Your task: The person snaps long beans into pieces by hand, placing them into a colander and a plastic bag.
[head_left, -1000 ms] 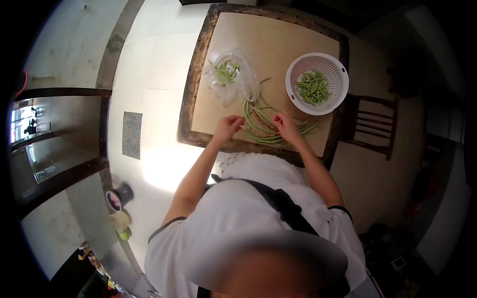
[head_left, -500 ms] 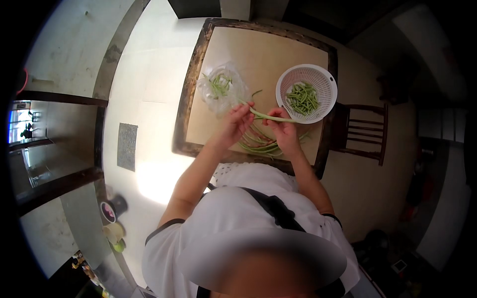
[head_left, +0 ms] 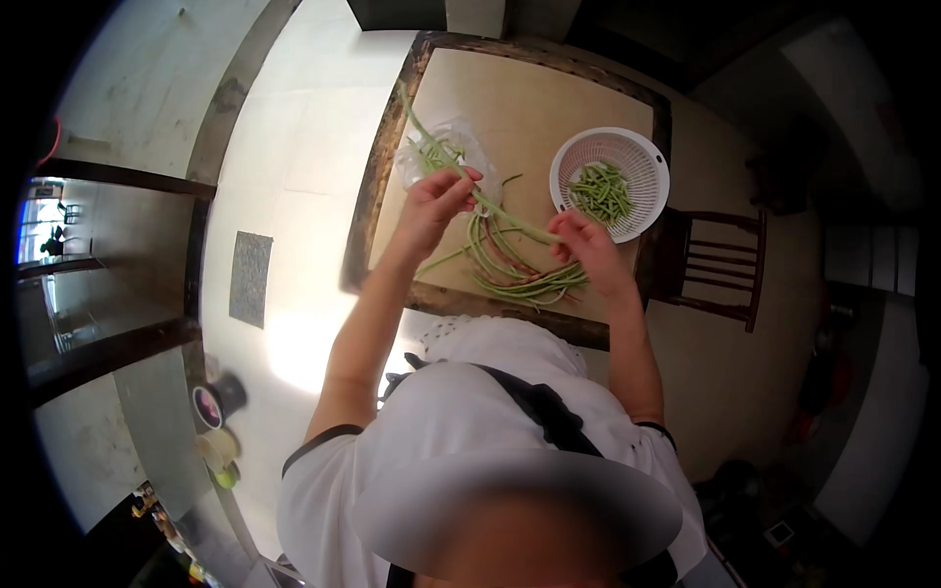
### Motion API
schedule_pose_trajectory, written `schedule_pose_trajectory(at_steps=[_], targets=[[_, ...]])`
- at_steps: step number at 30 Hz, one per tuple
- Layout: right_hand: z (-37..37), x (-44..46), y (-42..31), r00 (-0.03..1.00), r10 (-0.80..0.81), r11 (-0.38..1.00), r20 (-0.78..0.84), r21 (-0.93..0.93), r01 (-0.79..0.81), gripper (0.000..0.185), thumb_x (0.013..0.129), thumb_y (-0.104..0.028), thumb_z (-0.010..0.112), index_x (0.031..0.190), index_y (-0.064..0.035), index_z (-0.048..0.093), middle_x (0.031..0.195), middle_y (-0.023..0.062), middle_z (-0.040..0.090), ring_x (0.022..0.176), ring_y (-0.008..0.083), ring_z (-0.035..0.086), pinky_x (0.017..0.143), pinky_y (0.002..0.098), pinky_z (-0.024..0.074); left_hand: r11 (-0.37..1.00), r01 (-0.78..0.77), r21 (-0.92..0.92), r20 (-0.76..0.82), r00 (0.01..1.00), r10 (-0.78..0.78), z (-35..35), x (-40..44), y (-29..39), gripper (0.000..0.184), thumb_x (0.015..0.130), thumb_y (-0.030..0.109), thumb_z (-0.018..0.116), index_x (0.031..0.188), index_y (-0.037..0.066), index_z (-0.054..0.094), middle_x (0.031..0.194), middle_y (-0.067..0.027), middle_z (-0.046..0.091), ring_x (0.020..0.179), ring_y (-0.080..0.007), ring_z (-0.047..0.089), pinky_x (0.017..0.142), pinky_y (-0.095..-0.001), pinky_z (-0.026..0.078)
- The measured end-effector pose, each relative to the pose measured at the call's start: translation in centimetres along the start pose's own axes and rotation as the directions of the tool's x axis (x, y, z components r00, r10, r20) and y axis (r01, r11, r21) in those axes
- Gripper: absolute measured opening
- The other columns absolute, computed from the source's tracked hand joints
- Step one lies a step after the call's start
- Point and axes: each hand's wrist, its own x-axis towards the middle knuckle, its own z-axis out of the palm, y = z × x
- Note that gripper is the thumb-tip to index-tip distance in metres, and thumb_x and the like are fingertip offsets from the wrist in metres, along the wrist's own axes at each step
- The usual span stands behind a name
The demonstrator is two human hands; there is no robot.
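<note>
A long green bean [head_left: 510, 222] stretches between my two hands, above the table. My left hand [head_left: 441, 203] is closed around it, and its far end sticks out past the fingers over the clear plastic bag [head_left: 474, 147]. My right hand [head_left: 588, 253] pinches the other end, close to the near rim of the white colander [head_left: 561, 162]. Short bean pieces [head_left: 602, 192] lie inside the colander. Below my hands, a pile of long beans [head_left: 505, 272], some reddish, rests on the table. Green scraps are partly visible in the bag.
The square table [head_left: 490, 88] has a raised dark wooden border. A small bean bit [head_left: 512, 179] lies on its top. Beyond its right edge stands a wooden chair [head_left: 725, 257]. Buckets [head_left: 221, 400] and a grey mat [head_left: 252, 279] are on the floor to the left.
My hands have moved apart, the left one up and left, the right one slightly right. The bean now extends well past my left hand, and more of the pile shows.
</note>
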Motion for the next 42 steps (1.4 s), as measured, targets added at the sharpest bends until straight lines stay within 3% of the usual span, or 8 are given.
schedule_pose_trajectory(at_steps=[1, 5, 14, 17, 19, 25, 32, 42], targets=[[0.4, 0.1, -0.1, 0.992, 0.122, 0.943, 0.037, -0.315, -0.105, 0.02, 0.088, -0.016, 0.037, 0.093, -0.0011, 0.049, 0.072, 0.0013, 0.05, 0.062, 0.0065, 0.047, 0.058, 0.019, 0.0399, 1.0, -0.002, -0.001, -0.004, 1.0, 0.002, 0.2, -0.1, 0.2, 0.017, 0.082, 0.013, 0.052, 0.094, 0.003, 0.056, 0.077, 0.0006, 0.054, 0.066, -0.0061, 0.049, 0.064, -0.0182, 0.04], [2.5, 0.7, 1.1, 0.962, 0.125, 0.848, 0.243, -0.529, 0.023, 0.015, 0.087, -0.011, 0.037, 0.084, -0.0014, 0.048, 0.067, -0.0013, 0.046, 0.06, 0.0047, 0.042, 0.055, 0.0176, 0.0359, 0.995, -0.01, 0.095, 0.095, 0.996, 0.001, 1.1, -0.1, 0.3, 0.017, 0.081, 0.013, 0.052, 0.094, 0.003, 0.056, 0.076, 0.0011, 0.053, 0.065, -0.0053, 0.047, 0.062, -0.0178, 0.039], [5.0, 1.0, 4.6, 0.998, -0.053, 0.979, 0.02, -0.196, 0.056, 0.018, 0.084, -0.014, 0.039, 0.071, -0.0028, 0.045, 0.06, -0.0016, 0.036, 0.054, 0.0067, 0.033, 0.049, 0.0224, 0.0308, 0.999, -0.043, -0.01, -0.096, 0.994, 0.042, 1.2, 0.0, -0.4, 0.018, 0.08, 0.014, 0.054, 0.09, -0.001, 0.058, 0.073, 0.0, 0.054, 0.062, -0.0058, 0.047, 0.059, -0.0174, 0.039], [3.1, 2.5, 9.5, 0.994, 0.102, 0.992, -0.025, -0.072, -0.104, 0.022, 0.083, -0.016, 0.039, 0.066, -0.0038, 0.044, 0.059, -0.001, 0.037, 0.052, 0.0067, 0.033, 0.047, 0.0221, 0.0289, 0.966, -0.135, 0.222, -0.079, 0.985, 0.156, 3.1, -1.4, -0.6, 0.015, 0.079, 0.011, 0.055, 0.085, -0.002, 0.059, 0.068, -0.0019, 0.055, 0.06, -0.0064, 0.049, 0.057, -0.0186, 0.039], [1.7, 3.3, 12.6, 0.858, 0.46, 0.888, -0.23, 0.102, -0.448, 0.024, 0.082, -0.017, 0.039, 0.061, -0.0053, 0.044, 0.058, 0.0005, 0.041, 0.05, 0.0082, 0.036, 0.047, 0.0222, 0.0297, 0.975, -0.177, 0.138, -0.119, 0.974, 0.194, 3.5, -1.9, 0.1, 0.015, 0.08, 0.013, 0.053, 0.085, 0.0, 0.06, 0.071, -0.0002, 0.055, 0.061, -0.0047, 0.046, 0.059, -0.0167, 0.036], [6.0, 1.3, 2.6, 0.958, 0.277, 0.874, -0.068, 0.433, -0.221, 0.017, 0.082, -0.017, 0.038, 0.076, -0.005, 0.049, 0.065, 0.0003, 0.044, 0.058, 0.0086, 0.041, 0.049, 0.0217, 0.033, 1.0, 0.012, -0.015, -0.054, 0.998, -0.013, 2.0, -0.9, -0.2, 0.018, 0.081, 0.016, 0.054, 0.088, 0.0, 0.058, 0.069, 0.0013, 0.053, 0.06, -0.0047, 0.046, 0.055, -0.0158, 0.036], [6.3, 1.5, 2.1, 0.945, 0.162, 0.882, 0.284, 0.388, -0.267, 0.018, 0.084, -0.019, 0.035, 0.082, -0.0056, 0.046, 0.064, -0.0015, 0.04, 0.055, 0.0057, 0.037, 0.047, 0.0182, 0.0287, 0.994, 0.084, -0.065, -0.05, 0.995, -0.088, 1.9, -0.4, -1.6, 0.017, 0.08, 0.016, 0.054, 0.088, 0.002, 0.059, 0.071, 0.0021, 0.054, 0.06, -0.0034, 0.045, 0.057, -0.0158, 0.038], [5.1, 3.2, 6.4, 0.981, 0.188, 0.972, -0.057, 0.154, -0.177, 0.017, 0.083, -0.019, 0.035, 0.071, -0.0094, 0.044, 0.057, -0.0023, 0.036, 0.049, 0.0049, 0.033, 0.042, 0.018, 0.0249, 0.987, -0.014, 0.158, -0.041, 0.999, 0.021, 3.0, -0.9, -1.6, 0.015, 0.079, 0.014, 0.055, 0.083, 0.001, 0.06, 0.067, 0.0009, 0.055, 0.059, -0.0048, 0.047, 0.057, -0.0177, 0.038]])
